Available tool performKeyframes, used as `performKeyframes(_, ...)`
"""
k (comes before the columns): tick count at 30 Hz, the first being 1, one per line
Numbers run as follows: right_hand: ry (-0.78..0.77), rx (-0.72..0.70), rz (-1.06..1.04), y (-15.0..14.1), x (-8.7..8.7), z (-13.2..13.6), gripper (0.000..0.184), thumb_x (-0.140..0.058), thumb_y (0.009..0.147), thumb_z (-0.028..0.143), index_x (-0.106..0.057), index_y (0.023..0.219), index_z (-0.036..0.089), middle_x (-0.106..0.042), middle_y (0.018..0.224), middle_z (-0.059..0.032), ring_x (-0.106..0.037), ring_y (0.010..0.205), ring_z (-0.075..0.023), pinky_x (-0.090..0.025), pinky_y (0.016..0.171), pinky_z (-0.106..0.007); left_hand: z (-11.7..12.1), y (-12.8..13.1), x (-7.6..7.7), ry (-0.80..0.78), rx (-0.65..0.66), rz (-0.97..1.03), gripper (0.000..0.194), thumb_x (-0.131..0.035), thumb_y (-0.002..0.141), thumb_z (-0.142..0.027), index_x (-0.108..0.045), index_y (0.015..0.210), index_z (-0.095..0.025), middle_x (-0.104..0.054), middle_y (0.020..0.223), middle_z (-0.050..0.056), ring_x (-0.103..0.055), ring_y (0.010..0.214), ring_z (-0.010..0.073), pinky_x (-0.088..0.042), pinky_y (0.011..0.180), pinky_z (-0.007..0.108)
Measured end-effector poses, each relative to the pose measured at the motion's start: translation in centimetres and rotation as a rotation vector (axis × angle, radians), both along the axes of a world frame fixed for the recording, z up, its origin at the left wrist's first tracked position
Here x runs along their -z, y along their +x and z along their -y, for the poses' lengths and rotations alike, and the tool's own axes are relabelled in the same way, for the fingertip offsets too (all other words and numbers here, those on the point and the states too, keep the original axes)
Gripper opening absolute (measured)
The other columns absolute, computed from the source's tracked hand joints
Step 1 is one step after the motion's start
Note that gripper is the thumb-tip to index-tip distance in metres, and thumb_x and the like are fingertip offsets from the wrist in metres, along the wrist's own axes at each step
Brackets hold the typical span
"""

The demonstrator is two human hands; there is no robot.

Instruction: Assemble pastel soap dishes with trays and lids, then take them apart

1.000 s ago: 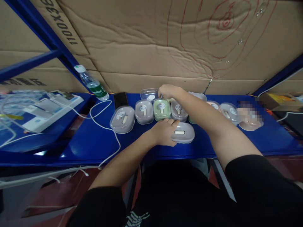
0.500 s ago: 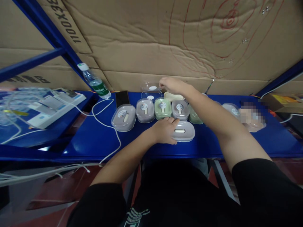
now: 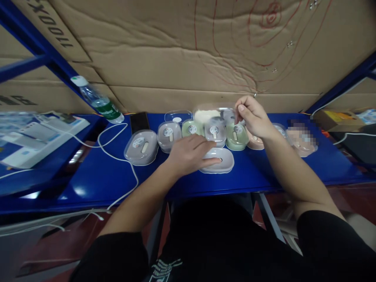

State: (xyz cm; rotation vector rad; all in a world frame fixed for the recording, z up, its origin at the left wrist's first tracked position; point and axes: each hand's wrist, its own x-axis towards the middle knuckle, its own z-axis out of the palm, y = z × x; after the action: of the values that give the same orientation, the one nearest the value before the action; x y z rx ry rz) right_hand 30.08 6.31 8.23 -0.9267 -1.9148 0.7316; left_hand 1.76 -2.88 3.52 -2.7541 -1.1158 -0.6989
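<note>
My right hand (image 3: 252, 116) pinches the edge of a clear plastic lid (image 3: 229, 114), which is smeared by motion and held over the row of boxes. Palm down, with fingers stretched, my left hand (image 3: 192, 154) lies over the left part of a pale grey box (image 3: 221, 166). Its thumb extends over the box's top; whether it touches cannot be made out. Behind are small lidded boxes with round stickers: a grey box (image 3: 169, 145), a green box (image 3: 188, 127), another grey box (image 3: 215, 140), a second green box (image 3: 236, 144) and a pink box (image 3: 256, 143).
A larger grey box (image 3: 141, 154) stands left in the row. Another clear lid (image 3: 178, 116) lies behind it, near a dark phone (image 3: 139, 121). A water bottle (image 3: 102, 105) leans at the back left. A white cable (image 3: 111, 156) crosses the blue table (image 3: 252, 178). Cardboard (image 3: 164, 70) backs everything.
My right hand has moved right and nearer from the stacked clear lids, carrying one lid. My left hand has shifted on the pale grey box, its thumb now stretched across the top. The view has turned slightly.
</note>
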Motion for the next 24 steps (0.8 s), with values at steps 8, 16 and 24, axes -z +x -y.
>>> performKeyframes(8, -0.391, -0.147, -0.172, 0.3, 2.8, 4.2, 0.056, -0.075, 0.089, 0.082, -0.061, 0.097, 0.029, -0.051, 0.074, 0.0046, -0.047, 0.053, -0.0128, -0.041, 0.041, -0.027, -0.8, 0.7, -0.2, 0.155, 0.029, 0.007, 0.068, -0.072, 0.099, -0.068, -0.056, 0.157, -0.036, -0.059, 0.163, 0.015, -0.055, 0.152, 0.0419, -0.044, 0.122, 0.062)
performKeyframes(16, -0.479, -0.092, -0.165, -0.3, 4.7, 3.6, 0.052, -0.072, 0.092, 0.078, -0.063, 0.105, 0.028, -0.055, 0.069, 0.0073, -0.042, 0.044, -0.0114, -0.038, 0.038, -0.028, -0.5, 1.5, 0.0, -0.058, 0.010, -0.038, 0.088, -0.081, 0.090, -0.045, -0.045, 0.166, -0.022, -0.051, 0.170, 0.021, -0.055, 0.152, 0.0435, -0.047, 0.123, 0.060)
performKeyframes(24, 0.032, 0.243, 0.067, 0.3, 4.4, 4.0, 0.030, -0.073, 0.097, 0.054, -0.072, 0.110, 0.027, -0.080, 0.101, -0.0033, -0.054, 0.059, -0.0142, -0.044, 0.057, -0.032, -0.8, 0.6, -0.2, -0.379, 0.218, -0.094, 0.094, -0.084, 0.084, -0.043, -0.047, 0.168, -0.025, -0.053, 0.171, 0.016, -0.055, 0.155, 0.0377, -0.046, 0.129, 0.057)
